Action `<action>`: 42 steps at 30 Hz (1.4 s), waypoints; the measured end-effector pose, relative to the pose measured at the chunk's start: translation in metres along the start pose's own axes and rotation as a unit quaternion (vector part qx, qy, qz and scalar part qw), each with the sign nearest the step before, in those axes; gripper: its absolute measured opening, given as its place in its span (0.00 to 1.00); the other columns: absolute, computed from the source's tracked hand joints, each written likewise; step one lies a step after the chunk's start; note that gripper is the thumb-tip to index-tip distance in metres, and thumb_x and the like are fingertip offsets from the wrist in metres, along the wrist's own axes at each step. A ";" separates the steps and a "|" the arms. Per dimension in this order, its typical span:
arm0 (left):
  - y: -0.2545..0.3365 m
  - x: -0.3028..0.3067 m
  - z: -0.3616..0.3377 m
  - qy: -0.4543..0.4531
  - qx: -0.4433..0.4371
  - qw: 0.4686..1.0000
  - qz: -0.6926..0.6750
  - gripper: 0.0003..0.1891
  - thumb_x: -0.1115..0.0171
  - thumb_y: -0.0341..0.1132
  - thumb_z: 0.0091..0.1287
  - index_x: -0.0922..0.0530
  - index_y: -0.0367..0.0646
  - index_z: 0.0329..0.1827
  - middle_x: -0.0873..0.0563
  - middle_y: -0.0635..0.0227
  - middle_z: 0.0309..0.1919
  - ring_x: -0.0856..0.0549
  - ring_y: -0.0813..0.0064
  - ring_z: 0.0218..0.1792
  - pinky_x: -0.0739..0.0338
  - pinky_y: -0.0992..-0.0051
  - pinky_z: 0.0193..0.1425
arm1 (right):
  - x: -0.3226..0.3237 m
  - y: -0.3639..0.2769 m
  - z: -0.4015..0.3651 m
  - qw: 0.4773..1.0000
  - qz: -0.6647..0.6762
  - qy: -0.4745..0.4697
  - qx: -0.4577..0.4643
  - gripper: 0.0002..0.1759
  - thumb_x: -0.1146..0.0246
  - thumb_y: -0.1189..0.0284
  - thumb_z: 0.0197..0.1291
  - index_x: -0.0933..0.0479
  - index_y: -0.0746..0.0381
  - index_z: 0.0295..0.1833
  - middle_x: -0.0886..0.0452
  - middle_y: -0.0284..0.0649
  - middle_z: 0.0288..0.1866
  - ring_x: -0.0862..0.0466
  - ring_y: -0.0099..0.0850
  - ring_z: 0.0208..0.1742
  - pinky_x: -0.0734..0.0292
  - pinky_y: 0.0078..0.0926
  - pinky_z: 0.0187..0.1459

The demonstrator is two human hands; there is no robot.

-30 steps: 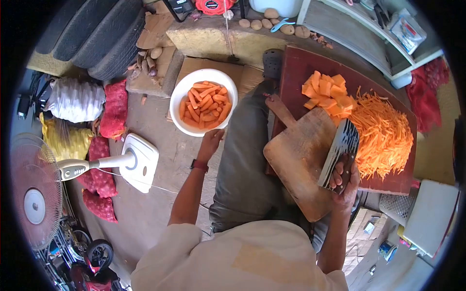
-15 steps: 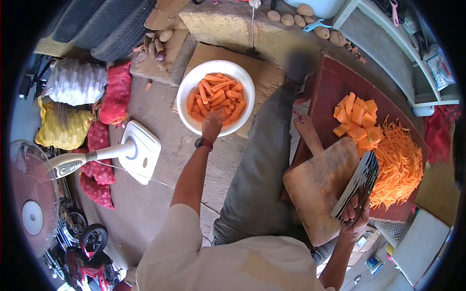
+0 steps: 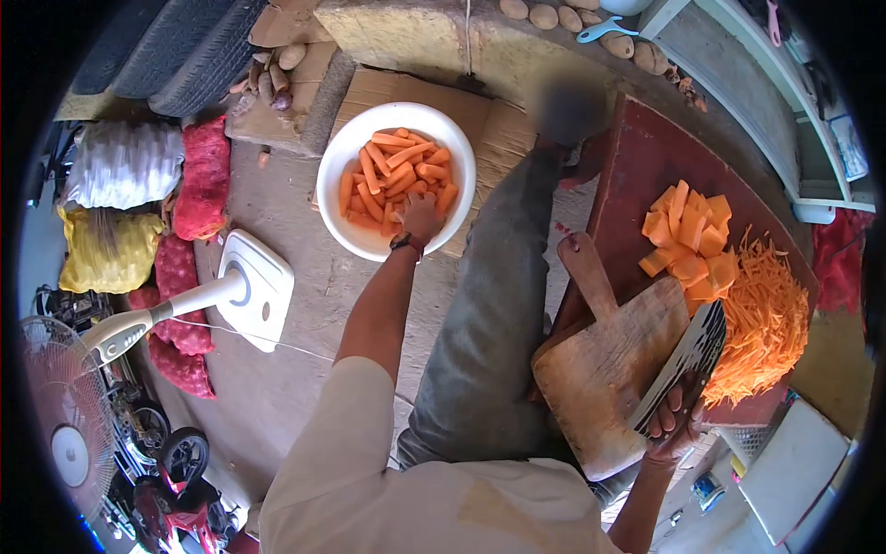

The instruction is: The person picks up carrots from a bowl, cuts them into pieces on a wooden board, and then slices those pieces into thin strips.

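Observation:
My left hand [image 3: 422, 216] reaches down into a white basin [image 3: 329, 175] of peeled carrots [image 3: 397, 166]. Its fingertips are lost among the carrots, so their grip cannot be made out. My right hand [image 3: 672, 432] is closed round the dark handle of a broad knife [image 3: 685, 365], whose blade has a patchy black-and-silver face. The blade lies along the right edge of a worn wooden cutting board [image 3: 609, 369] with a handle. Beyond it, on a dark red table [image 3: 646, 148], are orange chunks [image 3: 688, 231] and a heap of orange shreds [image 3: 761, 323].
A standing fan [image 3: 69, 443] with a white base [image 3: 258, 291] is at the left. Near it lie red mesh sacks [image 3: 203, 175], a yellow sack [image 3: 106, 249] and tyres [image 3: 208, 60]. A blue peeler [image 3: 604, 30] and potatoes [image 3: 543, 16] sit on the ledge.
My left hand has shifted slightly towards the right side of the basin, among the carrots. The camera view has moved a little. My right hand still holds the knife by the board.

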State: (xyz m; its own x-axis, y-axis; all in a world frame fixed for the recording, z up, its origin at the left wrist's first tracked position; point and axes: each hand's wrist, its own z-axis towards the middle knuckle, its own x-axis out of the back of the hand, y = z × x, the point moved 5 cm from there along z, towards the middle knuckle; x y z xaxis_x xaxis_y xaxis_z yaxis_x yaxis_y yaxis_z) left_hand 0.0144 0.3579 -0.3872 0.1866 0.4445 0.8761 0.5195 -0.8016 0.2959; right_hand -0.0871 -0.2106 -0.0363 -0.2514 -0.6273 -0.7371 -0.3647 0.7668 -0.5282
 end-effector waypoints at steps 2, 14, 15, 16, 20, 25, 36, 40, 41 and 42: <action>0.008 0.006 0.001 -0.014 0.040 0.999 0.019 0.30 0.31 0.52 0.72 0.20 0.57 0.76 0.25 0.50 0.77 0.28 0.37 0.80 0.38 0.20 0.79 | 0.001 0.000 -0.001 1.000 0.003 -0.002 -0.002 0.33 0.42 0.57 0.89 0.34 0.65 0.86 0.27 0.40 0.43 0.21 0.28 0.29 0.20 0.32 0.25; 0.026 0.020 0.001 -0.021 -0.041 0.989 0.140 0.25 0.36 0.52 0.78 0.19 0.50 0.71 0.17 0.53 0.69 0.16 0.47 0.71 0.28 0.29 0.69 | 0.001 0.000 0.003 1.000 0.001 -0.027 0.003 0.34 0.40 0.57 0.88 0.34 0.66 0.86 0.27 0.41 0.44 0.22 0.29 0.30 0.19 0.33 0.26; 0.019 0.014 0.006 -0.009 -0.053 0.990 0.133 0.28 0.33 0.56 0.77 0.19 0.46 0.69 0.16 0.52 0.68 0.15 0.47 0.70 0.28 0.26 0.69 | -0.002 0.001 0.004 0.999 0.005 -0.038 0.001 0.34 0.40 0.58 0.87 0.35 0.66 0.86 0.26 0.41 0.45 0.21 0.29 0.31 0.19 0.33 0.26; 0.012 0.008 0.009 -0.015 -0.059 0.991 0.119 0.26 0.34 0.55 0.77 0.18 0.45 0.67 0.16 0.51 0.67 0.14 0.45 0.69 0.26 0.29 0.69 | -0.005 0.002 0.005 0.999 0.003 -0.042 -0.003 0.34 0.39 0.58 0.87 0.35 0.66 0.86 0.26 0.41 0.45 0.20 0.29 0.32 0.19 0.32 0.26; 0.010 0.019 0.001 -0.035 -0.098 0.994 0.042 0.22 0.36 0.50 0.79 0.18 0.42 0.63 0.12 0.48 0.61 0.13 0.40 0.65 0.15 0.45 0.66 | -0.006 0.001 0.003 0.999 0.005 -0.032 -0.006 0.34 0.37 0.58 0.86 0.34 0.64 0.85 0.24 0.42 0.46 0.19 0.31 0.33 0.17 0.36 0.29; -0.009 -0.011 0.014 -0.030 -0.029 0.996 0.082 0.29 0.36 0.59 0.77 0.22 0.48 0.71 0.21 0.38 0.73 0.20 0.31 0.71 0.22 0.36 0.72 | -0.016 0.003 0.004 0.999 0.000 -0.037 -0.008 0.34 0.33 0.57 0.83 0.31 0.64 0.83 0.23 0.42 0.44 0.19 0.33 0.34 0.17 0.37 0.30; -0.035 -0.012 0.018 0.035 -0.034 0.997 -0.053 0.22 0.27 0.44 0.72 0.18 0.37 0.60 0.10 0.41 0.51 0.10 0.36 0.57 0.15 0.47 0.61 | -0.024 0.002 0.006 0.998 -0.021 -0.054 -0.010 0.31 0.32 0.55 0.83 0.27 0.62 0.78 0.21 0.44 0.43 0.17 0.35 0.35 0.16 0.40 0.33; 0.010 0.080 -0.018 0.137 -0.079 0.960 -0.233 0.22 0.22 0.39 0.70 0.18 0.31 0.57 0.08 0.51 0.36 0.07 0.57 0.38 0.15 0.57 0.43 | -0.029 0.001 0.008 0.998 -0.016 -0.055 -0.016 0.30 0.31 0.56 0.82 0.27 0.61 0.78 0.21 0.44 0.43 0.17 0.35 0.35 0.16 0.40 0.33; 0.021 0.102 -0.024 0.121 -0.069 0.924 -0.357 0.22 0.21 0.36 0.70 0.18 0.31 0.59 0.08 0.54 0.36 0.08 0.65 0.34 0.16 0.62 0.39 | -0.029 0.002 0.007 0.999 -0.011 -0.037 -0.018 0.31 0.29 0.56 0.80 0.26 0.61 0.77 0.21 0.44 0.43 0.17 0.35 0.33 0.16 0.40 0.32; 0.049 0.136 -0.040 0.137 -0.085 0.910 -0.381 0.22 0.22 0.34 0.72 0.18 0.31 0.62 0.09 0.57 0.34 0.10 0.71 0.32 0.18 0.67 0.36 | -0.028 0.001 0.008 0.999 -0.018 -0.034 -0.015 0.31 0.28 0.56 0.79 0.26 0.61 0.77 0.21 0.44 0.42 0.17 0.35 0.33 0.16 0.40 0.31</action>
State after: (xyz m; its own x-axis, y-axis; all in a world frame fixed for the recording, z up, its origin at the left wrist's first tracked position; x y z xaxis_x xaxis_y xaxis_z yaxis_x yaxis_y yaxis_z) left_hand 0.0319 0.3636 -0.2384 -0.4004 0.8001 0.4467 0.2707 -0.3625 0.8918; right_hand -0.0734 -0.1909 -0.0191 -0.1766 -0.6425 -0.7456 -0.3990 0.7392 -0.5425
